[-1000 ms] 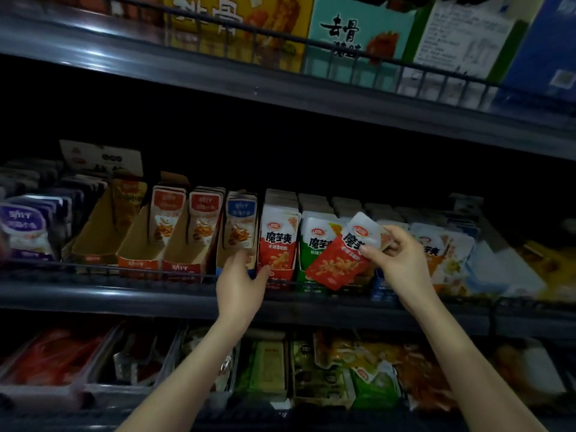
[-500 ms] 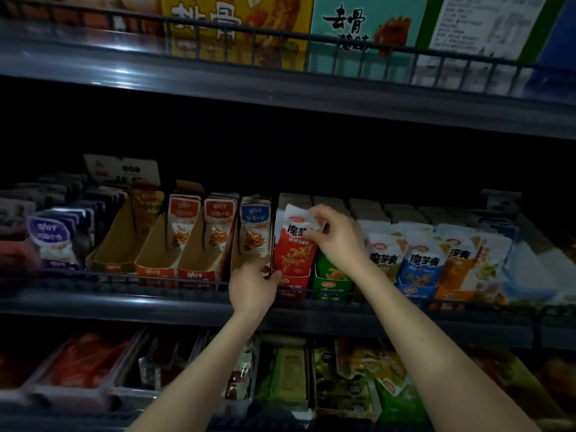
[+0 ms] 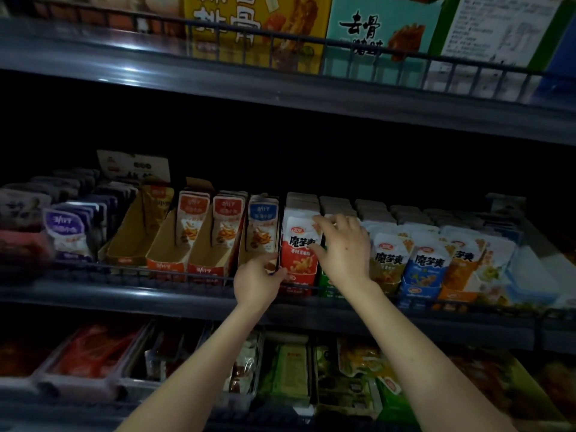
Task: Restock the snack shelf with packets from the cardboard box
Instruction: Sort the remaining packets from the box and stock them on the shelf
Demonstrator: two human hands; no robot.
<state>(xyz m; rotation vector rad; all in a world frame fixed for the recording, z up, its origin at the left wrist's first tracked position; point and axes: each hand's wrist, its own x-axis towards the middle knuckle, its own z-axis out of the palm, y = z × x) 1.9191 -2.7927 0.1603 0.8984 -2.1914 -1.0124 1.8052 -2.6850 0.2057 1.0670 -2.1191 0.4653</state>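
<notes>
- Red packet (image 3: 299,257): a second ago it was tilted in the air over the rows further right. Now it stands upright at the front of the red row, on the middle shelf (image 3: 156,294). It sits between the blue-labelled packets (image 3: 263,226) and the green row (image 3: 327,283).
- Left hand (image 3: 257,283): it has stayed low at the shelf rail. Its thumb touches the red packet's lower left edge. I cannot tell whether the curled fingers grip anything or only steady the row.
- Right hand (image 3: 346,251): it carried the packet leftwards and now lightly pinches its top right corner, thumb on the face and fingers over the top.
- Meaning for the task: this packet looks placed, so letting go and fetching another is probably next.
- Hard to see, far left: the purple packets (image 3: 65,232) are blurred and their labels unreadable.
- Hidden, centre: the back of the shelf is black, so how full the rows are is unclear. The right hand covers most of the green row.
- Out of view: the cardboard box of stock does not appear.
- Far right: the orange packets (image 3: 461,266) and those beyond are smeared.
</notes>
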